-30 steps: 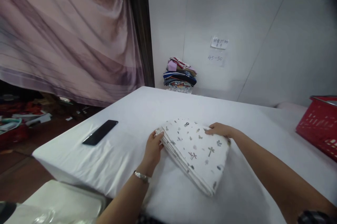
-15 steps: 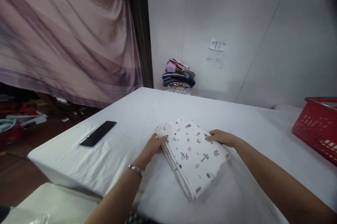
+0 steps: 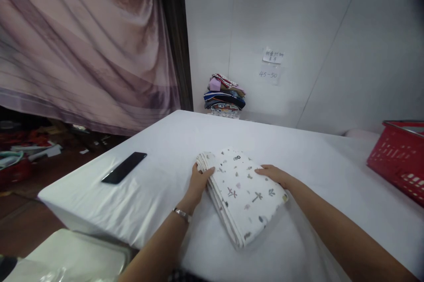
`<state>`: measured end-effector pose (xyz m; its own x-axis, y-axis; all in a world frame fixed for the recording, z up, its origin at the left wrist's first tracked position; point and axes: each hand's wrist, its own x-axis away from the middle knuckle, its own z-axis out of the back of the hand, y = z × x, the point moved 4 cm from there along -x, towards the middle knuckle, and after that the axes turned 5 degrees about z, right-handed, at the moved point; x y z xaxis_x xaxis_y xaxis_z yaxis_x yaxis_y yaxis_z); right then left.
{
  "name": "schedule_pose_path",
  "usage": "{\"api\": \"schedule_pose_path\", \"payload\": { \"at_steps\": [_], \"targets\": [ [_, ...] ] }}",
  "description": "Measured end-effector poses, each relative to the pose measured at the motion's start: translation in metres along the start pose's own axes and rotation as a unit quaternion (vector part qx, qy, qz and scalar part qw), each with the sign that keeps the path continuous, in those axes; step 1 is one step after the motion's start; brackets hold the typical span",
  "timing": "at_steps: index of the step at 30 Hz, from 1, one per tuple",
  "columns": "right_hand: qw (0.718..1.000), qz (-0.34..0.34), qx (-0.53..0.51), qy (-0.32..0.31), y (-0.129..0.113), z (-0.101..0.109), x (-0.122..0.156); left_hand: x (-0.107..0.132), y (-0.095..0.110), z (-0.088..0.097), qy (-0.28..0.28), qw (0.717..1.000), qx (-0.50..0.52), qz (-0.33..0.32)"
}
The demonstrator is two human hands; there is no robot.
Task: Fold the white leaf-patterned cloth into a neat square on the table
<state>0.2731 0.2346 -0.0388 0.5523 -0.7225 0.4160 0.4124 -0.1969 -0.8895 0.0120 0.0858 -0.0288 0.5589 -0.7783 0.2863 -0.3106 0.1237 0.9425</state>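
Note:
A folded white cloth [image 3: 243,193] printed with small palm trees and other little figures lies at a slant on the white-covered table. My left hand [image 3: 199,180] grips its left side, where the layered folds show, with the thumb on top and the other fingers partly hidden behind the edge. At the opposite side, my right hand [image 3: 276,174] holds the right edge, fingertips over the printed top; its underside is out of sight. A silver bracelet [image 3: 182,214] circles my left wrist.
A black phone [image 3: 124,167] lies to the left on the white table cover [image 3: 159,141]. The red plastic basket [image 3: 397,158] stands at the right. Behind the far edge rises a stack of folded fabrics [image 3: 225,96]. A pink curtain [image 3: 99,43] hangs at the left.
My left hand has shifted slightly right and up along the cloth's folded edge. The right fingers reach a little further left over the top. The cloth has barely moved.

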Motion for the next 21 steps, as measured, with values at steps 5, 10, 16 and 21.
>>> {"api": "schedule_pose_path", "payload": {
  "at_steps": [5,10,16,21],
  "targets": [
    [1.0,0.018,-0.023,-0.01,0.004,-0.002,0.0,0.022,-0.009,-0.007,-0.09,0.983,0.112,0.113],
    [0.999,0.026,-0.036,-0.005,0.003,-0.003,0.001,0.047,-0.009,0.001,-0.149,0.964,0.107,0.19],
    [0.999,0.034,-0.026,0.005,0.002,-0.004,0.003,0.049,-0.013,0.003,-0.139,0.982,0.024,0.127],
    [0.998,0.039,-0.028,0.028,0.0,-0.005,0.005,0.045,-0.004,-0.005,-0.092,0.993,-0.068,0.002]
  ]
}}
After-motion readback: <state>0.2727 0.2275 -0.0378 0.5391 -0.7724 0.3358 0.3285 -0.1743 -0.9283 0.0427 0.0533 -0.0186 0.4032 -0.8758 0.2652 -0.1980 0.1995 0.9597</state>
